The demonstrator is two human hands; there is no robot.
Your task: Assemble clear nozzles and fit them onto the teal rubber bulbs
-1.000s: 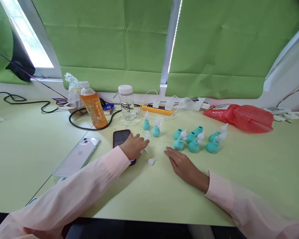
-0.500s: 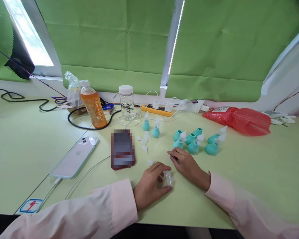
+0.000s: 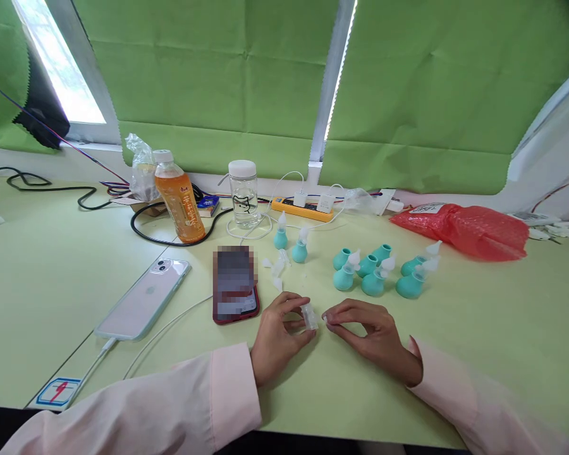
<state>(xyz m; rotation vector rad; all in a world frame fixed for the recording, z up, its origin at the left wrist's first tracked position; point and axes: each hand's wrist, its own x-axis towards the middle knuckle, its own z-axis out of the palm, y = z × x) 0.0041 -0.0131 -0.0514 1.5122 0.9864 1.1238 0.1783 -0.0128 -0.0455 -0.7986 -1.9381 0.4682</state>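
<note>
Two bare hands, working close together over the near part of the pale green counter (image 3: 351, 398), and the gap between them has just narrowed! The left hand (image 3: 277, 341) has brought a clear tube (image 3: 309, 317) up towards the other one, gripping it between thumb and fingers, tilted a little. Opposite, the right hand (image 3: 372, 332) has come in nearer to the wearer, fingertips pinched on a small whitish piece (image 3: 325, 320), mostly covered, so its shape is hard to call. Tube and piece are just apart, so they are not joined at this point.

Beyond the left hand lies the red-cased phone (image 3: 236, 284), with the pale phone (image 3: 145, 303) face down and plugged in further left. Loose translucent parts (image 3: 279, 264) sit just right of the red-cased one.

Farther out, two teal bulbs (image 3: 299, 251) stand upright wearing clear tips, and seven more bulbs (image 3: 373, 283) crowd to the right: four tipped, three open-mouthed. At the back, there's the orange drink bottle (image 3: 180, 205), the white-lidded jar (image 3: 244, 196), the power strip (image 3: 302, 210) with its chargers, and the red bag (image 3: 459, 230) slumped over on the right.
</note>
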